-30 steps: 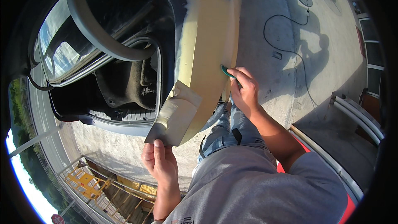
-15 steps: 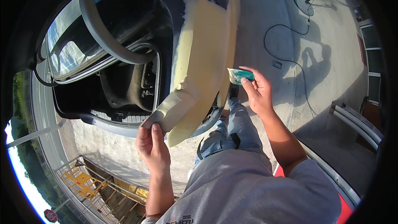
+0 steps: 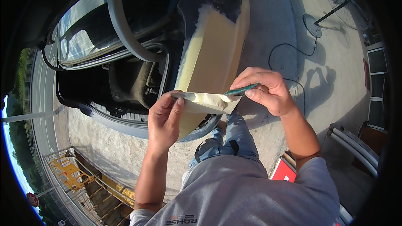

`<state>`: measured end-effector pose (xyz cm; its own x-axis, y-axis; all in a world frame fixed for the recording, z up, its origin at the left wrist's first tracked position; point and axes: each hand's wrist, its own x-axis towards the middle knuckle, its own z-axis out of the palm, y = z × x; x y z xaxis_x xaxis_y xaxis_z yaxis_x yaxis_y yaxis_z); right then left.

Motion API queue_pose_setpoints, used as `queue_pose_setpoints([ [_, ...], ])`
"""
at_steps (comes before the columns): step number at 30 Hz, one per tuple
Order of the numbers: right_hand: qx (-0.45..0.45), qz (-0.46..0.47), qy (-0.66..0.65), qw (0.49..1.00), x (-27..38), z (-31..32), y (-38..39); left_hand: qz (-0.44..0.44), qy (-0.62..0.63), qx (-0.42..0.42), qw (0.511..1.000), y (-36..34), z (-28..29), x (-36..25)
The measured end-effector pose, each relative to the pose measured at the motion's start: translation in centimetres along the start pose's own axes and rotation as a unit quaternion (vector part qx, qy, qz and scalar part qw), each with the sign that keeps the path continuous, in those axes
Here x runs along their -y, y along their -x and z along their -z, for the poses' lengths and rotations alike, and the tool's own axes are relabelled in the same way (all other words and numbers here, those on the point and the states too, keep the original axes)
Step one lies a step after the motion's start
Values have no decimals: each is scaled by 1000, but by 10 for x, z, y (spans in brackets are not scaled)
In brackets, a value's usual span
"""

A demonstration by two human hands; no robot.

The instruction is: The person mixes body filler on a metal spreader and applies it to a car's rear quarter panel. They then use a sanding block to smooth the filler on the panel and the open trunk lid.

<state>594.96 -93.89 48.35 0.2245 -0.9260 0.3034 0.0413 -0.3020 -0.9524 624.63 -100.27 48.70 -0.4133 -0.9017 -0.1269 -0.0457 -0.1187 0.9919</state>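
Observation:
My left hand (image 3: pixel 165 119) grips one end of a thin, flat putty board (image 3: pixel 197 108), thumb on top. Cream-coloured putty (image 3: pixel 212 100) lies in a thick band along the board. Between the thumb and fingers of my right hand (image 3: pixel 270 90) is a green putty spreader (image 3: pixel 246 88), tilted so that its lower edge, with some putty on it, meets the board's right end. Just beyond both hands is the car's rear body panel (image 3: pixel 214 56), coated with smooth yellowish filler over dark paint. The board covers part of its near end.
Left of the panel is the car's open boot (image 3: pixel 138 79), with a grey curved strip (image 3: pixel 119 25) above it. A standing fan (image 3: pixel 345 2) and a black cable (image 3: pixel 272 50) are on the concrete at right. Yellow barriers (image 3: pixel 69 171) stand at lower left; a red box (image 3: pixel 284 170) is near my right elbow.
The board has come away from the panel and swung across in front of me. My right hand has brought the spreader over to its putty. The view has shifted slightly.

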Motion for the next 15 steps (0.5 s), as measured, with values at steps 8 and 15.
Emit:
queue_pose_setpoints([
  [8, -98, -29, -62, 993, 8, 7, -8, 8, 24, -2, 1000, -3, -7, -3],
  [15, -29, -64, 185, 980, -28, 39, 0, 17, 95, -67, 993, -9, -7, 4],
])
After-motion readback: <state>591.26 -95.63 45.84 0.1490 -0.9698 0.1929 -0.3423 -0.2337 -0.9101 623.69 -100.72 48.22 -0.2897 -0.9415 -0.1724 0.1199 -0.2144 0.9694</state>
